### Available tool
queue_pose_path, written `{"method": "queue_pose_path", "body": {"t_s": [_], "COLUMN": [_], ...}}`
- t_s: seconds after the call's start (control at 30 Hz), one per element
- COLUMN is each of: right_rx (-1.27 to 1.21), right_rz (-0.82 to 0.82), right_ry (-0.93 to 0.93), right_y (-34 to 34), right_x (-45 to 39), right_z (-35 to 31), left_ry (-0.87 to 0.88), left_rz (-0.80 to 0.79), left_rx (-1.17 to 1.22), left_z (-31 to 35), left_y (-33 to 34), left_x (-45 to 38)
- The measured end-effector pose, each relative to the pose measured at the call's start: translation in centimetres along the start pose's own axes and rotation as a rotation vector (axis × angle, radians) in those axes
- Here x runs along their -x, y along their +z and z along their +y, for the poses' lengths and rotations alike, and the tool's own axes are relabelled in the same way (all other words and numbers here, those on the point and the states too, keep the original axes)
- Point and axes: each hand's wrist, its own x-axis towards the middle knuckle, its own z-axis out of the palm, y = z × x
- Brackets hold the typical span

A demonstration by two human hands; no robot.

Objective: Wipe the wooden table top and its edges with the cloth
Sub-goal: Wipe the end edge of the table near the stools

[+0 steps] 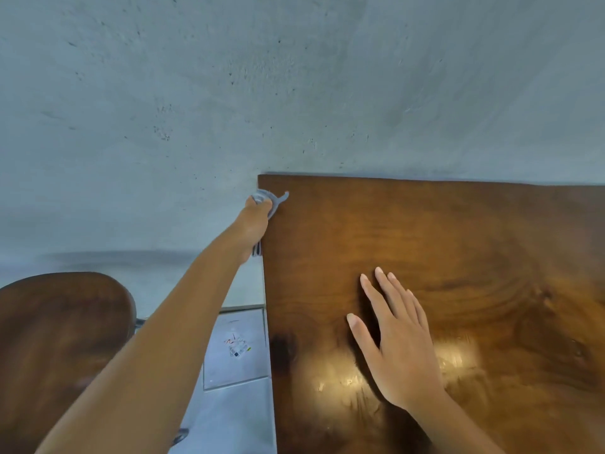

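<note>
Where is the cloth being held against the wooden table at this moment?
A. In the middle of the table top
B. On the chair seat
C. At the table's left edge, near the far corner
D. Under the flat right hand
C: the left hand grips the pale cloth against the left edge of the wooden table near its far corner, while the right hand lies flat on the top, holding nothing.

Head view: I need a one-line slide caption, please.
Left hand wipes the table's left edge with a cloth while the right hand rests flat on top.
</note>
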Motion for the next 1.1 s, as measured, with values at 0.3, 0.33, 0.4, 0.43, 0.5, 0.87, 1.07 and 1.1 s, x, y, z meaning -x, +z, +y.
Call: {"method": "queue_pose_path", "body": {"t_s": [0.3,0.33,0.4,0.43,0.5,0.87,1.07,1.1], "right_rx": [0.009,0.009,0.013,0.017,0.014,0.009,0.025,0.013], "right_rz": [0.011,0.005,0.0,-0.002,-0.007,-0.031,-0.052,-0.051], "right_ry": [0.001,0.004,0.009,0.01,0.013,0.053,0.061,0.051], "right_y": [0.1,0.1,0.1,-0.1,-0.1,-0.4,-0.9,-1.0], "right_x": [0.0,0.1,0.1,0.1,0.1,0.1,0.3,0.4], "right_z": [-0.1,-0.1,0.0,0.0,0.0,-0.6,-1.1,-1.1], "left_ry": [-0.118,-0.125,-0.127,-0.113,-0.101,-0.053,-0.015,-0.009], "left_rz": [0.124,0.129,0.146,0.152,0.146,0.09,0.065,0.1], "left_rx": [-0.394,-0.443,-0.556,-0.599,-0.645,-0.545,-0.585,-0.623], "left_z": [4.0,4.2,4.0,3.9,3.4,-3.1,-4.8,-4.6], "left_y": [-0.5,-0.6,-0.8,-0.8,-0.5,2.3,2.3,2.1], "left_x": [-4.6,-4.8,-5.4,-5.3,-4.2,10.2,14.0,14.1]}}
